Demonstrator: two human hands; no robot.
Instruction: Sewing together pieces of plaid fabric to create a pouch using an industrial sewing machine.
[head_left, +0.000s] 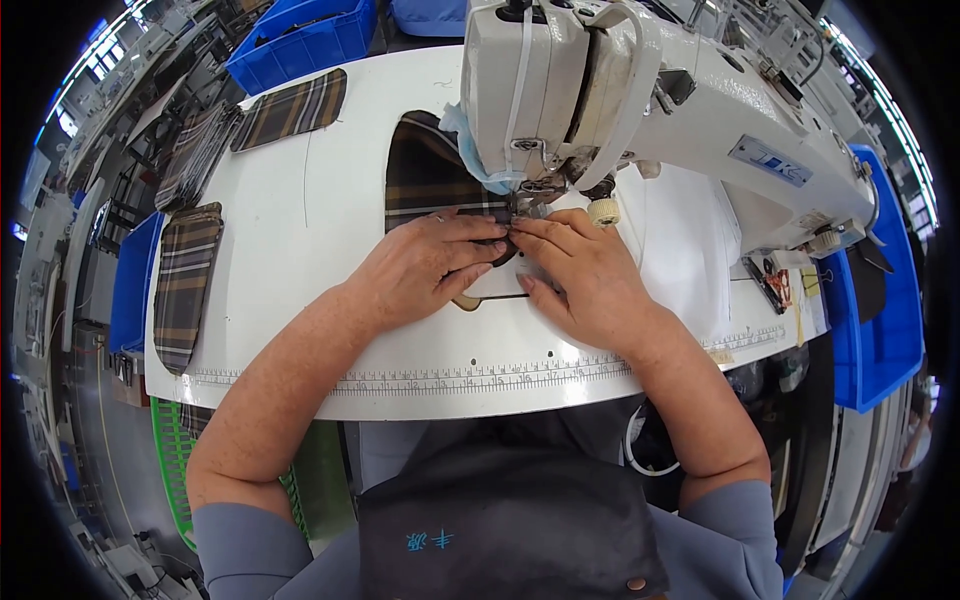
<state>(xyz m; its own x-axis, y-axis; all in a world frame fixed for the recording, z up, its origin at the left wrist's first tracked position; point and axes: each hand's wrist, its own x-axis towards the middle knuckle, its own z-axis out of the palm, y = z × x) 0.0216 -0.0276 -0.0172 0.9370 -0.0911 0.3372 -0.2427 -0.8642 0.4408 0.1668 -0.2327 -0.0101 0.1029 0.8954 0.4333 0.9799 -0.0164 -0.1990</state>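
Note:
A dark brown plaid fabric piece (430, 175) with a rounded edge lies under the needle area of a white sewing machine (560, 90). My left hand (425, 265) rests on its near part, fingers stretched out flat and thumb apart. Close beside the presser foot (517, 203), my right hand (590, 280) lies with fingers extended and thumb spread, its fingertips at the fabric's near edge. The fingertips of both hands nearly meet there. My hands cover part of the fabric, and the machine head hides its right side.
Stacked plaid pieces (197, 155), a single plaid piece (290, 108) and another plaid pile (187, 285) lie on the left of the white table (270, 260). Blue bins (300, 45) stand behind and at both sides. Small scissors-like tools (770, 280) lie right. A green basket (170, 470) sits below left.

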